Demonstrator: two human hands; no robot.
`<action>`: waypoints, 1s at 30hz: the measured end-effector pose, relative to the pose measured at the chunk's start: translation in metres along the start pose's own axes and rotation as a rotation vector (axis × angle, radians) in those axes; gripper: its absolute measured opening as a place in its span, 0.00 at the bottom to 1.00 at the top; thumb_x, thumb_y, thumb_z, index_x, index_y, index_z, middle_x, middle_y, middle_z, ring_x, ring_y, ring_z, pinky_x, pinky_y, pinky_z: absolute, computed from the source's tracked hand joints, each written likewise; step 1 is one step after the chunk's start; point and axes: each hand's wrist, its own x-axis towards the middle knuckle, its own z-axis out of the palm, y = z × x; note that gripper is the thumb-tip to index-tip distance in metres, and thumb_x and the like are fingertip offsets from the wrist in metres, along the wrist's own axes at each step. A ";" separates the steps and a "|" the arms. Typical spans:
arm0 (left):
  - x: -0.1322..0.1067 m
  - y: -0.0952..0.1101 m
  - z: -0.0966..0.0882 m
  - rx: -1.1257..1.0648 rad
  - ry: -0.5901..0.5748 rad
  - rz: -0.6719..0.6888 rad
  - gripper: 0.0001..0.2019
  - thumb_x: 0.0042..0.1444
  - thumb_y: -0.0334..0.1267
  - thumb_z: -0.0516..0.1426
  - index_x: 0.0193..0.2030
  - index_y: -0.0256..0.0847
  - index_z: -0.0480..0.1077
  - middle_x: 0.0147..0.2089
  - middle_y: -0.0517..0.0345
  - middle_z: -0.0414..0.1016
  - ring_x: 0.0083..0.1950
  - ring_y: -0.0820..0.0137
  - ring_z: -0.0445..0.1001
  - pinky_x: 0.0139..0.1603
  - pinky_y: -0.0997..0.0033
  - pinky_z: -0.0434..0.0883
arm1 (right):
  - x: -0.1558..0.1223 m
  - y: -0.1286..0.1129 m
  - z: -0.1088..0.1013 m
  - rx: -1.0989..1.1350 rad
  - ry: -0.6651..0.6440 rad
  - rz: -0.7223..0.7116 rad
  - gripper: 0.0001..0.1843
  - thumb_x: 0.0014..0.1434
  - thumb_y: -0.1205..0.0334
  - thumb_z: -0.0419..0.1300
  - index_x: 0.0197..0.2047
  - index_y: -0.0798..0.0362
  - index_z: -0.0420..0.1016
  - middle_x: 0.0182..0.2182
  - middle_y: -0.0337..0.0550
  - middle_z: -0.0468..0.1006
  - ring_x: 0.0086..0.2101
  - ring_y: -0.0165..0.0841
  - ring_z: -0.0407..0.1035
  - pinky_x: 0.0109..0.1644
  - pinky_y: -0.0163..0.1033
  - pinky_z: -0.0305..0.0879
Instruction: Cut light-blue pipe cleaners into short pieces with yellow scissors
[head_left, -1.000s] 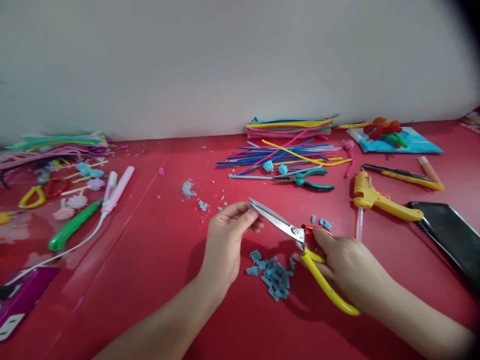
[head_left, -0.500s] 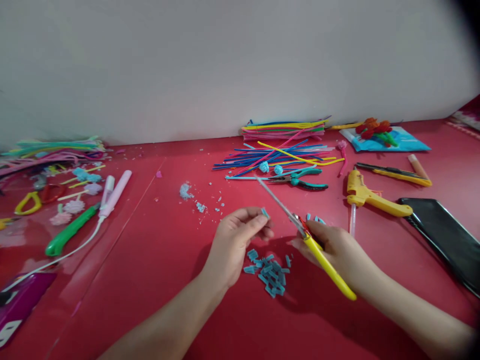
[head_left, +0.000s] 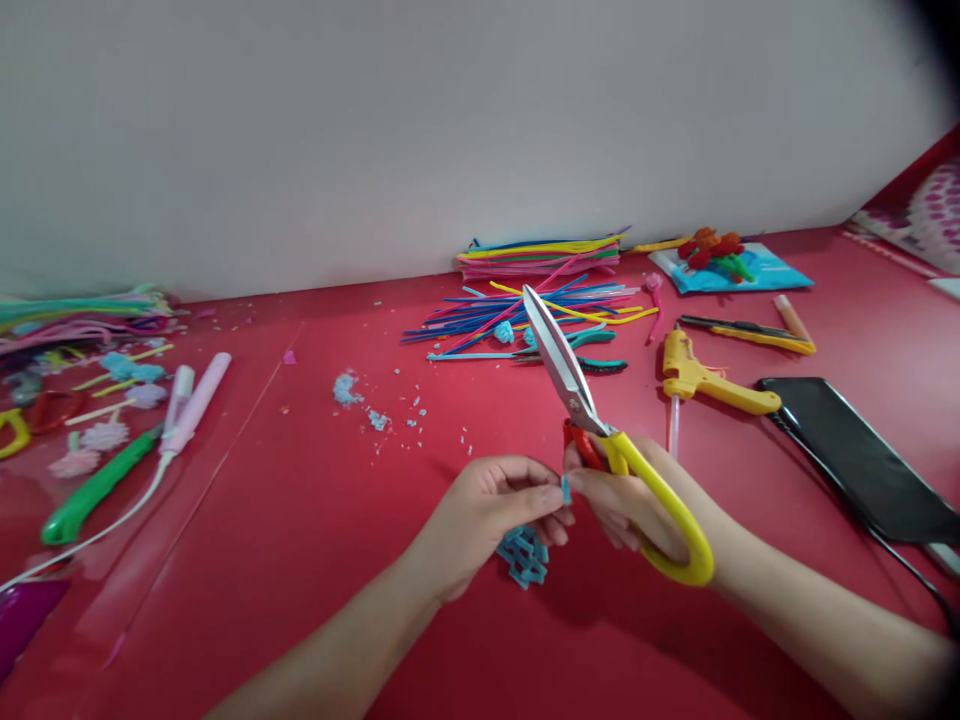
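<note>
My left hand (head_left: 499, 510) pinches a small light-blue fuzzy piece (head_left: 565, 489) between thumb and finger. Close beside it, my right hand (head_left: 630, 500) grips scissors (head_left: 574, 385) with a yellow and a red handle. Their blades are together and point up and away from me. The right fingertips are right at the blue piece; whether they also pinch it I cannot tell. Under my left hand lies a pile of cut blue pieces (head_left: 523, 556), partly hidden by the fingers.
Behind the scissors lie pipe cleaners (head_left: 525, 310) and teal pliers (head_left: 600, 366). To the right are a yellow glue gun (head_left: 686, 372), a utility knife (head_left: 750, 332) and a black phone (head_left: 862, 455). Blue fluff (head_left: 346, 389) lies left of centre; a green-handled tool (head_left: 101, 488) is far left.
My hands have come together, with the right hand turned so the scissors show broadside and point more upward. The blue piece has moved right and down. The view has shifted slightly right.
</note>
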 end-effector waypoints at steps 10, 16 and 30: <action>0.000 -0.004 0.003 0.156 0.197 0.111 0.05 0.45 0.35 0.58 0.27 0.35 0.69 0.23 0.59 0.70 0.25 0.74 0.69 0.28 0.76 0.67 | -0.001 0.001 -0.004 -0.298 0.056 -0.086 0.09 0.50 0.56 0.53 0.25 0.52 0.60 0.15 0.29 0.58 0.15 0.22 0.55 0.17 0.28 0.50; 0.005 0.000 -0.017 -0.035 0.453 0.389 0.04 0.45 0.32 0.59 0.30 0.36 0.70 0.25 0.60 0.72 0.26 0.75 0.70 0.31 0.76 0.67 | 0.002 0.009 -0.015 -0.944 0.213 -0.191 0.19 0.49 0.42 0.52 0.26 0.51 0.59 0.16 0.33 0.63 0.17 0.27 0.57 0.20 0.32 0.45; 0.004 0.006 -0.030 -0.099 0.432 0.508 0.03 0.47 0.29 0.57 0.28 0.38 0.71 0.26 0.61 0.71 0.28 0.77 0.68 0.32 0.77 0.65 | 0.004 0.027 -0.017 -1.340 0.184 -0.343 0.16 0.55 0.46 0.46 0.31 0.51 0.57 0.17 0.37 0.69 0.18 0.33 0.65 0.21 0.35 0.39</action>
